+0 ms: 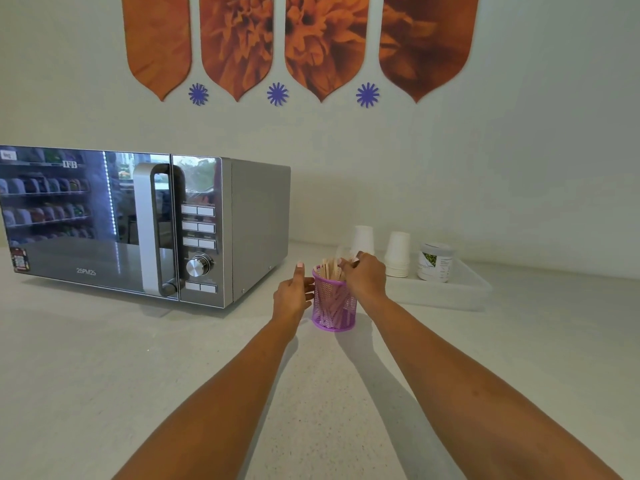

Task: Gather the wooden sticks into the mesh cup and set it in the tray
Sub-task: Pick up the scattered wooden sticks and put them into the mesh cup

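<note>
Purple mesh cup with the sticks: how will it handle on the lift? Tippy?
Probably light and stiff: the mesh cup is open wire holding only thin wooden sticks. Possibly top-heavy, since sticks stand above the rim and lean. Its flat base should not roll on the counter.

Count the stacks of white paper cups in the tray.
2. One stack stands at the back left of the tray, partly behind the right hand; the other stack is beside the jar. More may be hidden.
</note>
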Available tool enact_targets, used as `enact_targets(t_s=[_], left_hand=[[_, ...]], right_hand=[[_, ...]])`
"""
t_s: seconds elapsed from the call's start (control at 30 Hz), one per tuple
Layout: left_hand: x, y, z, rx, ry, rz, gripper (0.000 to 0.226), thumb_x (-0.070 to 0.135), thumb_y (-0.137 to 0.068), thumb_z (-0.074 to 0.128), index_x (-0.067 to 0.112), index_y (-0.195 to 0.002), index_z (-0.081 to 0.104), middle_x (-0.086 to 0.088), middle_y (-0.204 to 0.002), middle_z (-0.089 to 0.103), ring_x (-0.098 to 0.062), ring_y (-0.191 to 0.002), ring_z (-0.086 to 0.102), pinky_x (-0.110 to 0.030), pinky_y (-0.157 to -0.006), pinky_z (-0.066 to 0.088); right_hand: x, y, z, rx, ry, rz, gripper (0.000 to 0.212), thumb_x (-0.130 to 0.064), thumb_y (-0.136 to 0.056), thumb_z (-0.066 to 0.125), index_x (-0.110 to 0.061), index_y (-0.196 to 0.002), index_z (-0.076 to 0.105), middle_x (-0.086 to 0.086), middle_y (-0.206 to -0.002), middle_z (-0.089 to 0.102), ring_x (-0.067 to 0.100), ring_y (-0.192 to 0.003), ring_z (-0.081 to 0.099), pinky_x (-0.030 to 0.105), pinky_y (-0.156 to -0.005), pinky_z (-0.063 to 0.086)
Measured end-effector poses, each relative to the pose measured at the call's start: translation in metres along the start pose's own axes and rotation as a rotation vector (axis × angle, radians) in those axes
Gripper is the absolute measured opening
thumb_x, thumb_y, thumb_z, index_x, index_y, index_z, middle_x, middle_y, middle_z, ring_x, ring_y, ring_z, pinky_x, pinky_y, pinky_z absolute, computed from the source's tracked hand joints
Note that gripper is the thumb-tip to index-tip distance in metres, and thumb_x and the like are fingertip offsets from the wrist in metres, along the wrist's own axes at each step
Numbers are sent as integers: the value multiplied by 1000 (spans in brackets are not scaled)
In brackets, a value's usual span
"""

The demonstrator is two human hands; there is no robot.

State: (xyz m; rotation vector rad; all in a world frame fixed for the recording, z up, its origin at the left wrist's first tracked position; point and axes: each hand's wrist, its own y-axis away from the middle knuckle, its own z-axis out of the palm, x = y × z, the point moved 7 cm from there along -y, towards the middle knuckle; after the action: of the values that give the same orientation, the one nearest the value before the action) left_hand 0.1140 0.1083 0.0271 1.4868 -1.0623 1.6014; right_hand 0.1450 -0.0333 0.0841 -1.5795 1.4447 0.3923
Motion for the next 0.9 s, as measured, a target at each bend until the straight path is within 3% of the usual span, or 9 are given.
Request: enact_targets(t_s=[0.1,0.27,0.43,0.57,0.7,0.8,0.9], left_hand=[[-3,6,13,-57,-25,-1,59,43,-100,27,-1,-122,60,-19,-125,63,-32,-112,63,-35,-94,50],[-4,17,34,-142,-72,18,55,39,-101,28,1,-126,58,-17,-129,61,-32,-115,62,-35,-96,49],[-8,21,54,-311,-209,-11,47,32,-100,40,1,-133,51,-17,-134,58,-33,-117,60,-36,-95,50],[-3,9,34,-178,-351,90,33,10,-97,48,-3,-126,58,-20,-123,64,-31,-102,66,-33,-91,52],[-5,-9,-4,18,-494,144,29,-2,-92,47,-1,-114,66,-20,-116,68,-31,-101,68,-37,-94,55],[-8,-10,-21,71,-616,140,29,-5,-90,47,-1,-110,68,-19,-116,68,-30,-106,65,-35,-95,53],[-13,-11,-28,84,-711,141,31,-8,-89,48,0,-113,66,-17,-120,66,-29,-111,62,-32,-97,49]], right_hand=[[9,-1,-7,69,12,17,35,-23,-96,49,2,-118,59,20,-119,64,35,-113,57,38,-90,47],[20,-1,-26,136,47,-9,34,-13,-100,33,3,-117,59,23,-115,64,37,-114,50,39,-87,43],[31,-1,-42,170,174,43,34,-14,-100,35,3,-123,53,21,-126,54,35,-123,40,47,-95,42],[32,1,-52,266,242,38,38,-16,-100,37,-4,-134,49,15,-136,47,32,-127,38,47,-96,41],[11,7,-55,370,229,-189,32,-11,-97,40,-5,-123,59,13,-125,52,29,-118,44,39,-91,46],[-14,17,-37,248,176,-437,25,-6,-93,45,-1,-106,67,12,-111,58,25,-109,49,24,-81,45],[-32,31,-8,72,226,-607,24,-6,-91,49,-2,-104,69,11,-106,61,23,-107,52,20,-82,38]])
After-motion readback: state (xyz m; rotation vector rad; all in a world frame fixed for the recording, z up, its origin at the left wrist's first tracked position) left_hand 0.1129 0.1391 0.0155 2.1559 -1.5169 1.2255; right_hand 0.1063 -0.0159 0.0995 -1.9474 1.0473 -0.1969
